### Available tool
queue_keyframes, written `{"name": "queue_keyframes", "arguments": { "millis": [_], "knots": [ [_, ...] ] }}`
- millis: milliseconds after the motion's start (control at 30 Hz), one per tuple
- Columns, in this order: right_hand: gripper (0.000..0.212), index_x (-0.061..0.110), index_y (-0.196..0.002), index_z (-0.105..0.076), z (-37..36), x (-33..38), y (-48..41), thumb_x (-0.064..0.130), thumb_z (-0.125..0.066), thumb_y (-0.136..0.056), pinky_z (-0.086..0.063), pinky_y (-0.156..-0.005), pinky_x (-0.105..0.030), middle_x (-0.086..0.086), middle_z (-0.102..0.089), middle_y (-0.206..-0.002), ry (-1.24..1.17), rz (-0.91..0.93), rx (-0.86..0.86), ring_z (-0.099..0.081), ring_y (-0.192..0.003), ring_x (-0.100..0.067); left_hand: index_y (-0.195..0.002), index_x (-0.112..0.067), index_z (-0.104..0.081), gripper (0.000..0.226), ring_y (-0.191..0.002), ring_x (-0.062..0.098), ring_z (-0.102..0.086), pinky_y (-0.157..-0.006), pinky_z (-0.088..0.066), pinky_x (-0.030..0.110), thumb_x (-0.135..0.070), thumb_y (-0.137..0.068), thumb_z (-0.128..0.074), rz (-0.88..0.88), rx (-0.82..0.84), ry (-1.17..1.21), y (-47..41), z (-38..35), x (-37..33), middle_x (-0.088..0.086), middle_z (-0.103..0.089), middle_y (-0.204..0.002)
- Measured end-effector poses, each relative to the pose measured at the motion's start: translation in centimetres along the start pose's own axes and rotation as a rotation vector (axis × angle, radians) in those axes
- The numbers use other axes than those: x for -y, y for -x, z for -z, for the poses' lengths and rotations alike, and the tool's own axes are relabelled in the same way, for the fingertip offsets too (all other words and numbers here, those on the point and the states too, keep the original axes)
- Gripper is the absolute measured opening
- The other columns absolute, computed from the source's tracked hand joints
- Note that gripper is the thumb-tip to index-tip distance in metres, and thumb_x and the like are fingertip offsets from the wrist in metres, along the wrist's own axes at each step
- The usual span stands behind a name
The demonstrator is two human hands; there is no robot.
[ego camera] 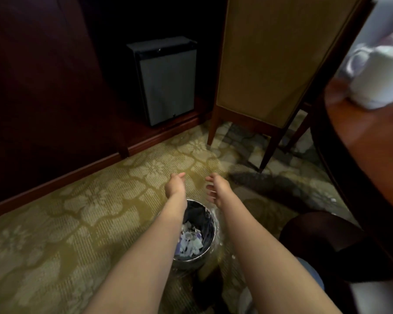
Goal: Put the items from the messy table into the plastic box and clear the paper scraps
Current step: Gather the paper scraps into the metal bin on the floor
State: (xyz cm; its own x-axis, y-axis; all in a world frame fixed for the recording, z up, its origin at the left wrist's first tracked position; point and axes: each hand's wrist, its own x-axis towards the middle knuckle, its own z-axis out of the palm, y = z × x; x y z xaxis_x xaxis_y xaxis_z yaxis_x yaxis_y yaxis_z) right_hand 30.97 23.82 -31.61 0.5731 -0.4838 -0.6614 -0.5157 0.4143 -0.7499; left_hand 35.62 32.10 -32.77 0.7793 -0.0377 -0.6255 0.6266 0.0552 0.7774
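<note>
Slack, empty fingers of left hand (176,185) and right hand (216,189) hung over the bin (206,224), whose paper scraps (191,242) looked featherlight, best scooped together.

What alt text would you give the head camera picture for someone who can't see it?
The left hand and right hand, both empty, reach out over a small round metal bin of torn paper scraps, on patterned carpet near a chair.

1. Both forearms (145,257) were bare, from the left hand (176,185) and the right hand (216,189) back to the frame's edge.
2. A knee (315,236) wore dark, sheer-looking hosiery.
3. Beside it showed blue fabric (311,273), possibly denim.
</note>
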Motion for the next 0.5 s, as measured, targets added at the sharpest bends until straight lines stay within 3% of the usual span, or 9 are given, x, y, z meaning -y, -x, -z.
{"name": "queue_keyframes", "arguments": {
  "millis": [67, 133, 233, 300, 400, 500],
  "knots": [
    [0.027, 0.018, -0.076, -0.051, 0.5, 1.2, 1.3, 0.029, -0.038, -0.096, -0.031, -0.044, -0.022, 0.001, -0.043, -0.073, -0.026, 0.039, 0.014, -0.036, -0.06, -0.011, -0.107, -0.017, -0.066, 0.048, -0.119, 0.024, -0.05, -0.105, -0.031, 0.038, -0.034, -0.101, -0.022, -0.049, 0.026, 0.006, 1.2, -0.4, -1.3, 0.006, -0.061, -0.127],
    [0.025, 0.017, -0.08, -0.053, 1.0, 2.4, 2.6, 0.029, -0.037, -0.096, -0.031, -0.05, -0.023, 0.0, -0.043, -0.075, -0.029, 0.083, 0.014, -0.037, -0.061, -0.012, -0.106, -0.017, -0.066, 0.047, -0.11, 0.023, -0.054, -0.105, -0.034, 0.039, -0.034, -0.1, -0.023, -0.101, 0.048, 0.011, 2.7, -0.9, -2.6, 0.005, -0.062, -0.125],
    [0.026, 0.019, -0.08, -0.053, 1.9, 4.0, 4.5, 0.03, -0.037, -0.095, -0.032, -0.054, -0.024, -0.001, -0.044, -0.08, -0.03, 0.126, 0.013, -0.036, -0.06, -0.012, -0.11, -0.014, -0.066, 0.046, -0.096, 0.018, -0.052, -0.095, -0.038, 0.034, -0.031, -0.1, -0.024, -0.157, 0.089, 0.024, 4.8, -1.6, -4.2, 0.005, -0.063, -0.12],
    [0.025, 0.016, -0.09, -0.056, 2.6, 5.0, 5.7, 0.031, -0.037, -0.096, -0.038, -0.06, -0.026, -0.005, -0.049, -0.095, -0.041, 0.148, 0.02, -0.043, -0.07, -0.015, -0.111, -0.013, -0.066, 0.045, -0.094, 0.019, -0.052, -0.089, -0.038, 0.033, -0.029, -0.099, -0.026, -0.185, 0.115, 0.035, 6.4, -1.9, -5.1, 0.006, -0.063, -0.121],
    [0.024, 0.014, -0.095, -0.056, 3.8, 6.7, 7.7, 0.03, -0.038, -0.097, -0.041, -0.084, -0.034, -0.009, -0.049, -0.109, -0.083, 0.182, 0.03, -0.052, -0.092, -0.024, -0.114, -0.012, -0.065, 0.045, -0.094, 0.019, -0.052, -0.081, -0.039, 0.031, -0.027, -0.098, -0.026, -0.201, 0.159, 0.065, 8.8, -2.4, -6.7, 0.007, -0.062, -0.124],
    [0.025, 0.014, -0.1, -0.056, 4.9, 8.6, 9.8, 0.031, -0.038, -0.097, -0.042, -0.079, -0.032, -0.008, -0.054, -0.097, -0.163, 0.229, 0.037, -0.051, -0.078, -0.02, -0.12, -0.011, -0.062, 0.046, -0.104, 0.023, -0.055, -0.085, -0.039, 0.033, -0.026, -0.099, -0.024, -0.207, 0.213, 0.096, 11.4, -2.9, -8.6, 0.007, -0.059, -0.128]
  ]
}}
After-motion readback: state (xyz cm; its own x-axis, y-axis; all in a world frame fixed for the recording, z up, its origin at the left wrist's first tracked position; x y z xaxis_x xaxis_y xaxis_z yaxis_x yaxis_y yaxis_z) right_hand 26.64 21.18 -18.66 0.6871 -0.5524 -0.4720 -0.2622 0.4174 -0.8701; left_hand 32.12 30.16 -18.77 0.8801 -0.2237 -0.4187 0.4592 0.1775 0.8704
